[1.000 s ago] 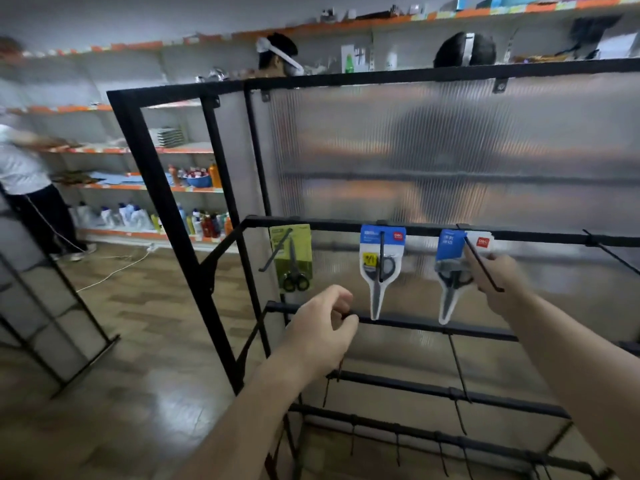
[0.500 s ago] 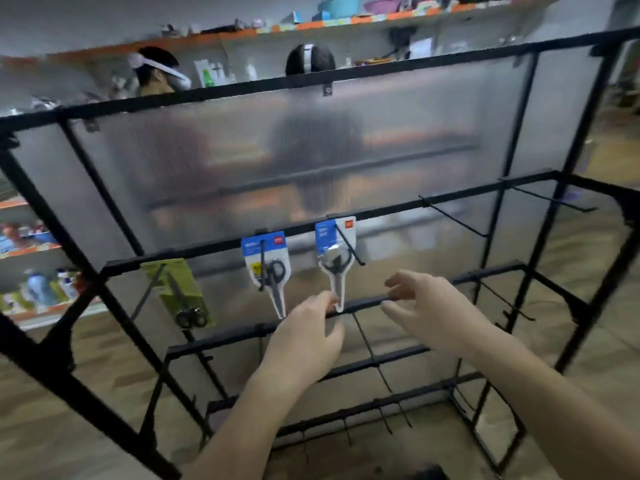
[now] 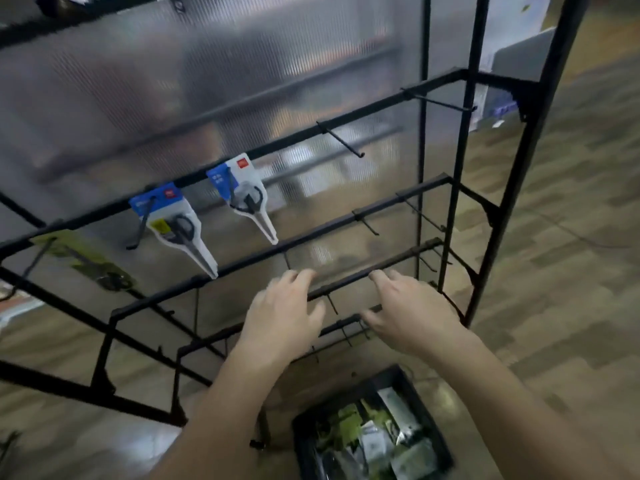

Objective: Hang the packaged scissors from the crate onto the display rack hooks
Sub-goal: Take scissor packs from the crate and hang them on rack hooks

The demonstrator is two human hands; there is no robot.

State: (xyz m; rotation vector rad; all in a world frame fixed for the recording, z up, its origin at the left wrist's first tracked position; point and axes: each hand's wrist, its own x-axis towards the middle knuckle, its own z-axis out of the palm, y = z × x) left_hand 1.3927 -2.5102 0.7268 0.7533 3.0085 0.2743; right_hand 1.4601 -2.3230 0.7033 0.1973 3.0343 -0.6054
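Observation:
Three scissors packs hang from the top rail of the black display rack point(image 3: 460, 188): a green pack point(image 3: 86, 259) at the left, a blue-and-white pack point(image 3: 173, 225) in the middle, and another blue-and-white pack point(image 3: 244, 199) to its right. Bare hooks point(image 3: 341, 143) stick out further right. Both my hands hover in front of the lower rails with relaxed fingers and hold nothing: my left hand point(image 3: 282, 318), my right hand point(image 3: 410, 311). Below them on the floor stands the black crate point(image 3: 346, 407) with several green and white packs inside.
A ribbed translucent panel point(image 3: 207, 81) backs the rack. Lower rails carry small bare hooks point(image 3: 367, 228). Wood-pattern floor point(image 3: 571, 237) spreads to the right of the rack. A grey object stands behind the rack's upper right corner.
My right hand let go of the right blue pack, which now hangs on its hook. Both hands dropped lower and the view tilted down and right, bringing the crate into sight.

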